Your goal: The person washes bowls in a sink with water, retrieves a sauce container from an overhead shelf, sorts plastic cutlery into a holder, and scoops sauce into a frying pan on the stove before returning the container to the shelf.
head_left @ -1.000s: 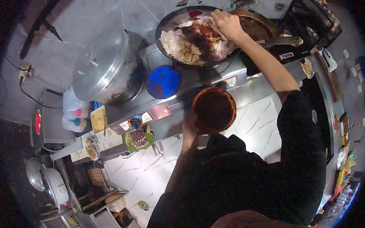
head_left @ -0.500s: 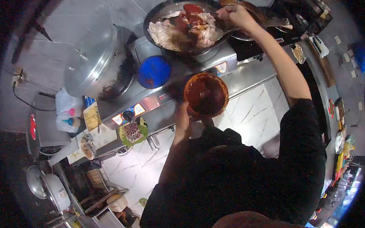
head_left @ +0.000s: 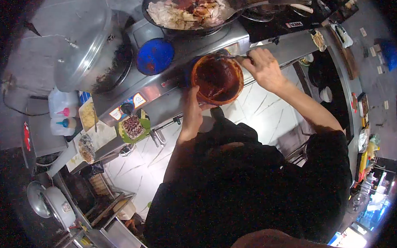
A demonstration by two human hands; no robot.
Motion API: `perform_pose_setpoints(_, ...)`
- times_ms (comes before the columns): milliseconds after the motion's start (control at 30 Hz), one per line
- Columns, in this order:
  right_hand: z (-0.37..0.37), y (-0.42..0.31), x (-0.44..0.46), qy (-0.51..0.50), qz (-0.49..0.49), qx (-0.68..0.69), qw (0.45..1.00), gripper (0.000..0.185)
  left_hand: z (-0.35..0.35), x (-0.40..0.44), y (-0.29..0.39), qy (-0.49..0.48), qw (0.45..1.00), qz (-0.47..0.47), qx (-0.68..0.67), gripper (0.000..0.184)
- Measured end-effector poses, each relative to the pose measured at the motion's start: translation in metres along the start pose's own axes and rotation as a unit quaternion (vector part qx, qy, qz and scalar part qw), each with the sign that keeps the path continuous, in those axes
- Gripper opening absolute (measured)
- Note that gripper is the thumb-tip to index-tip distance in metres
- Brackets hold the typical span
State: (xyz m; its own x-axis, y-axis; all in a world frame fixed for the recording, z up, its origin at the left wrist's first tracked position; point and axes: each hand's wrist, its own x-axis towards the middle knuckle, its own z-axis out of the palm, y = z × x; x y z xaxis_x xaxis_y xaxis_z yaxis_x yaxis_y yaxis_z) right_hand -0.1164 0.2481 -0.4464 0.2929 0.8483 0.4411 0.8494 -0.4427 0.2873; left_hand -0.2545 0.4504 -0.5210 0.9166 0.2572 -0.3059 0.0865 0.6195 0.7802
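Note:
My left hand (head_left: 191, 114) is wrapped round the side of a tub (head_left: 240, 88) of thick dark-red sauce, held out in front of my body. The closed fingers of my right hand (head_left: 265, 70) grip a spoon by its dark handle (head_left: 231, 58) at the tub's far right rim. The spoon's bowl is hard to make out against the sauce. Above them a wide black wok (head_left: 150, 13) sits on the stove, with pale meat (head_left: 167, 15) and dark-red sauce on top. A metal spatula (head_left: 257, 4) rests in the wok, its handle pointing right.
Left of the wok stands a large lidded pot (head_left: 113, 61). A blue round lid (head_left: 156, 56) with red smears lies on the steel counter. Squeeze bottles (head_left: 62, 100), a yellow-filled tray (head_left: 88, 114) and a green-edged package (head_left: 135, 127) are further left.
My right hand has come down from over the wok to the tub, bringing the spoon. The tub stays in my left hand. The view has shifted, so the wok appears higher.

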Motion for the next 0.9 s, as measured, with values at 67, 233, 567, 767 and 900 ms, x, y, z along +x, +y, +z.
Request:
perform_pose_setpoints(67, 0.012, 0.000, 0.003, 0.022, -0.038, -0.010, 0.999, 0.014, 0.001, -0.001, -0.002, -0.001, 1.000, 0.015, 0.013, 0.042)
perform_pose_setpoints(233, 0.015, 0.006, 0.003, -0.041, -0.046, -0.042, 0.997, 0.015, -0.004, -0.001, -0.003, -0.005, 1.000, 0.000, 0.011, 0.041)
perform_pose_setpoints(567, -0.025, -0.015, -0.017, -0.222, 0.075, 0.097, 0.967, 0.030, -0.002, -0.001, -0.010, 0.019, 0.999, -0.021, -0.015, 0.040)
perform_pose_setpoints(767, -0.014, -0.038, -0.039, -0.263, 0.208, 0.252, 0.908, 0.030, 0.002, 0.000, -0.024, 0.061, 0.997, -0.030, -0.048, 0.041)
perform_pose_setpoints(900, -0.018, -0.065, -0.038, -0.215, 0.298, 0.324, 0.872, 0.023, 0.006, -0.006, -0.034, 0.081, 0.996, -0.007, -0.035, 0.042)
